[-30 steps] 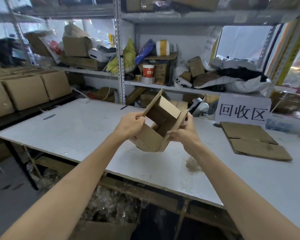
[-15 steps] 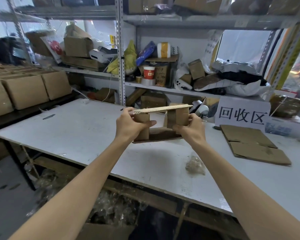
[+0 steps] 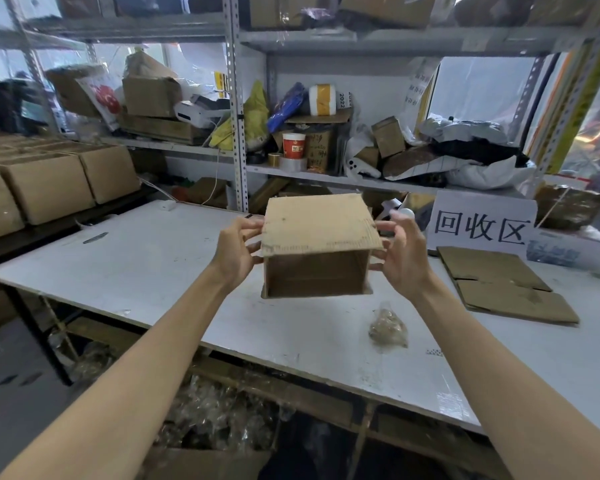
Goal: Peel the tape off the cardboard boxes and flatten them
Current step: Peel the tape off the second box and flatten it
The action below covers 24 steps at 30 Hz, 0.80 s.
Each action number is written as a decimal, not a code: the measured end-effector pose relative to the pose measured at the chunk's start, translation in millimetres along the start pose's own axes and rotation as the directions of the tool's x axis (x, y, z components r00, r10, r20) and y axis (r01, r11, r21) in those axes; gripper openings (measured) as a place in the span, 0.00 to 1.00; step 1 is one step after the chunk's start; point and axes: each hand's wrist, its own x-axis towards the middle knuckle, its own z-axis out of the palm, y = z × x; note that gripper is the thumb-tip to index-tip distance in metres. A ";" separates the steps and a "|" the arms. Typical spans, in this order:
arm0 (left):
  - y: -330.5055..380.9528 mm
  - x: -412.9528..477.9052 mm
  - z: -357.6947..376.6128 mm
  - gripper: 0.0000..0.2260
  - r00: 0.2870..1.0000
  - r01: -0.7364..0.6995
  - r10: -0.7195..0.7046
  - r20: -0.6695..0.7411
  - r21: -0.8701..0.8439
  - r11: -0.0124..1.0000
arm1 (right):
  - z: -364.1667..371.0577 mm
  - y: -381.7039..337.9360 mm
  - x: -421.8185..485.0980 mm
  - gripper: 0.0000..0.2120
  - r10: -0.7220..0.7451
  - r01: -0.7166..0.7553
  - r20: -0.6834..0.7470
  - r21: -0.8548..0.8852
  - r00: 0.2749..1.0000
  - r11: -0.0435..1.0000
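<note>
Holding one box [image 3: 317, 237] in the air above the table [image 3: 153, 271], you grip its left side with your left hand [image 3: 238, 251] and its right side with your right hand [image 3: 400, 258].
Status: near end open, no tape visible on it, not yet flattened.
Done, by the look of it: flattened cardboard [image 3: 506, 285] at the table's right, and a crumpled wad [image 3: 388, 327], likely tape, near the front edge.
Writing: the white sign [image 3: 482, 225] reads "回收区". Shelf labels are too small to read.

A brown cardboard box [image 3: 317, 251] is held up off the table [image 3: 153, 265], not yet flattened, open end toward the camera. Flattened cardboard [image 3: 499, 282] lies at the table's right, a crumpled tape wad [image 3: 388, 329] nearby.
</note>
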 end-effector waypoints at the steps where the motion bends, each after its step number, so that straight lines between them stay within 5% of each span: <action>1: 0.1 1.6 -0.9 0.09 0.999 -0.004 0.004 -0.042 -0.012 1.000 | -1.3 -1.8 1.3 0.18 0.001 -0.002 -0.044 -0.012 0.999 1.000; 3: -1.5 5.1 -2.5 0.12 0.996 -0.030 0.030 -0.082 0.002 1.000 | -4.7 -1.8 2.9 0.18 -0.069 0.059 -0.074 -0.131 0.995 0.990; 6: 1.8 8.9 -3.2 0.15 0.992 -0.067 0.071 -0.104 0.034 0.997 | -11.4 -2.0 2.7 0.37 -0.171 0.173 0.030 -0.231 0.985 0.957; 11: 5.6 11.8 -7.5 0.14 0.991 0.020 0.003 -0.136 0.170 0.985 | -16.8 -8.5 -0.9 0.13 -0.092 0.089 -0.032 -0.072 0.995 0.993; 15: -4.1 10.5 -5.3 0.28 0.997 -0.027 0.008 0.070 0.275 0.961 | -9.1 -4.3 1.3 0.22 -0.021 0.011 -0.044 -0.212 0.999 0.977; 21: -7.3 12.8 8.7 0.33 0.984 -0.084 0.019 0.176 0.374 0.924 | 1.6 -3.0 7.0 0.12 -0.110 -0.038 -0.255 -0.513 0.961 0.857; 24: -7.0 12.8 15.3 0.38 0.982 -0.113 0.030 0.184 0.461 0.880 | 4.7 -1.7 7.3 0.22 -0.114 -0.096 -0.287 -0.627 0.951 0.773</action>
